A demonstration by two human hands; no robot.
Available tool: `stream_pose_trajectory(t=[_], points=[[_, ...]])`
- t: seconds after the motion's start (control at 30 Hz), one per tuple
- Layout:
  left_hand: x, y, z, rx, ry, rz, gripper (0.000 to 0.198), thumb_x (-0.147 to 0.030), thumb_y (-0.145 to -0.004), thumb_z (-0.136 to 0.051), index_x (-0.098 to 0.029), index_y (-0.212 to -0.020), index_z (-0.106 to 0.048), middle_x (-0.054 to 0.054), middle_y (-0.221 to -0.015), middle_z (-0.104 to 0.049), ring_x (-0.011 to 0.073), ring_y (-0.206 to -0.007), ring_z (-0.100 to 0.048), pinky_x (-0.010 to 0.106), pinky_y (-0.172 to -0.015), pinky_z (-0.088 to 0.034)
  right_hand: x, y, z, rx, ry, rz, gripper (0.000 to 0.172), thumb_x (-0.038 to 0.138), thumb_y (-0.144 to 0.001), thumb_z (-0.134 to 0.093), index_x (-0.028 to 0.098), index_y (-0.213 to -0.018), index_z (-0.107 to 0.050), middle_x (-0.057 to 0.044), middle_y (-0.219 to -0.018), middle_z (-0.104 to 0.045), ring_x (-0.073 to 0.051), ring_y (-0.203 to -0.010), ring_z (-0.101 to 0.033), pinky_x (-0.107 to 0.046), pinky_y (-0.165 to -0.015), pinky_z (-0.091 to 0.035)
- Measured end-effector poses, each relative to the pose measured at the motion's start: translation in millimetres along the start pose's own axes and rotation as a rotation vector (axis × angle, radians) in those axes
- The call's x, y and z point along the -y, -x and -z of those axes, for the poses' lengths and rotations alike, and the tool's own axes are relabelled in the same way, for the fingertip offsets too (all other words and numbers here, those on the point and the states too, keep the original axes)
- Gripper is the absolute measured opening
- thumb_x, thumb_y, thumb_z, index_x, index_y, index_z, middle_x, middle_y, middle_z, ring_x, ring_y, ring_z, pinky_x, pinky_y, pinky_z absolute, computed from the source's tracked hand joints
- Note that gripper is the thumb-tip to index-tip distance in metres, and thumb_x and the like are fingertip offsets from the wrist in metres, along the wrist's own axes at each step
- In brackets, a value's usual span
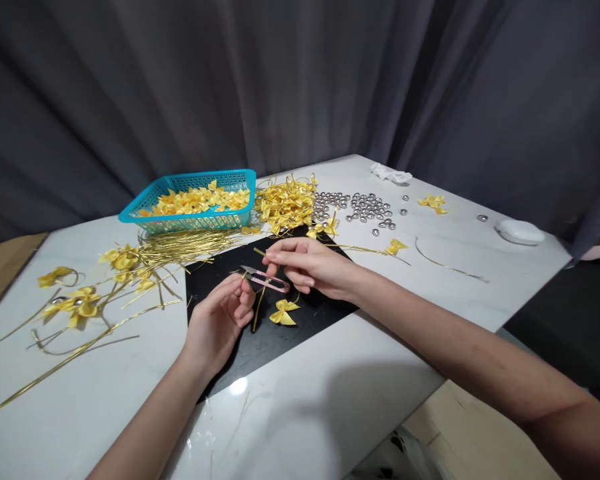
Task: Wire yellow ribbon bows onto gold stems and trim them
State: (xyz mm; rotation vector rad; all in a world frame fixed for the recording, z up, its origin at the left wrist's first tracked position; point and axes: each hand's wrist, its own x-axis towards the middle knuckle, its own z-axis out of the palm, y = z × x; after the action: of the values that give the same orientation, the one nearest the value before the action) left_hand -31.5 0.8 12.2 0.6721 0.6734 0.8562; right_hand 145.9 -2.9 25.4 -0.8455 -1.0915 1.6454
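Both my hands are over a black mat [300, 333]. My left hand [225, 305] pinches a thin gold cord [259, 308] between thumb and fingertips. My right hand [310, 263], fingers curled, pinches the tip of a gold strand [259, 252]. Just under its fingers are pink thread snips [278, 284], blades pointing toward my left fingertips; whether they rest on the mat or are held, I cannot tell. A yellow ribbon bow [284, 312] lies on the mat between my hands, with a thin strand near it.
A blue basket [200, 223] of yellow bows stands at the back left, a bundle of gold cords [185, 247] before it. Farther back are a heap of yellow bows [285, 203] and silver teardrop beads [370, 207]. A white oval case [520, 232] sits near the right edge.
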Motion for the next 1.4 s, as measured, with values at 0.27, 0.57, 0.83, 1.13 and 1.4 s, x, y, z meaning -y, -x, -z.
stream_pose_trajectory(t=[0.27, 0.57, 0.83, 1.13, 1.4], points=[[0.5, -1.2, -0.1, -0.005, -0.02, -0.028, 0.012, -0.017, -0.07, -0.063, -0.012, -0.06, -0.057, -0.003, -0.053, -0.043, 0.0054, -0.045, -0.032, 0.014, -0.039, -0.032, 0.4, -0.6, 0.0, -0.095, -0.084, 0.043, 0.011, 0.017, -0.087, -0.055, 0.014, -0.081, -0.064, 0.003, -0.071, -0.054, -0.002, -0.04, -0.031, -0.013, -0.033, -0.031], [0.1, -0.4, -2.9, -0.012, -0.063, -0.021, 0.014, -0.019, -0.067, -0.063, -0.013, -0.056, -0.055, -0.004, -0.05, -0.039, 0.0058, -0.045, -0.03, 0.015, -0.039, -0.03, 2.0, 2.8, 1.7, 0.106, -0.091, -0.074, 0.014, 0.018, -0.081, -0.054, 0.013, -0.07, -0.06, 0.005, -0.055, -0.047, -0.002, -0.036, -0.024, -0.014, -0.033, -0.024], [3.1, -0.9, -4.8, 0.009, -0.23, -0.005, 0.019, -0.024, -0.06, -0.064, -0.015, -0.049, -0.051, -0.006, -0.045, -0.031, 0.0058, -0.043, -0.025, 0.016, -0.039, -0.027, 1.8, 4.9, -2.8, 0.077, 0.154, -0.073, 0.014, 0.024, -0.073, -0.062, 0.013, -0.067, -0.064, 0.008, -0.042, -0.039, -0.003, -0.036, -0.023, -0.014, -0.032, -0.019], [5.3, -1.1, -4.9, 0.024, -0.274, 0.005, 0.019, -0.025, -0.06, -0.067, -0.014, -0.051, -0.054, -0.006, -0.044, -0.033, 0.005, -0.042, -0.026, 0.016, -0.039, -0.026, 4.9, 4.2, -0.5, 0.074, 0.256, -0.069, 0.013, 0.024, -0.075, -0.062, 0.012, -0.071, -0.065, 0.004, -0.052, -0.05, -0.002, -0.037, -0.031, -0.015, -0.033, -0.022], [3.6, -1.7, -4.1, 0.026, -0.227, 0.011, 0.018, -0.023, -0.062, -0.064, -0.015, -0.052, -0.052, -0.005, -0.046, -0.031, 0.0063, -0.044, -0.024, 0.016, -0.039, -0.026, 8.6, 2.9, -5.4, -0.254, 0.377, 0.037, 0.009, 0.016, -0.082, -0.054, 0.014, -0.081, -0.063, 0.005, -0.056, -0.049, -0.003, -0.039, -0.033, -0.015, -0.033, -0.027]])
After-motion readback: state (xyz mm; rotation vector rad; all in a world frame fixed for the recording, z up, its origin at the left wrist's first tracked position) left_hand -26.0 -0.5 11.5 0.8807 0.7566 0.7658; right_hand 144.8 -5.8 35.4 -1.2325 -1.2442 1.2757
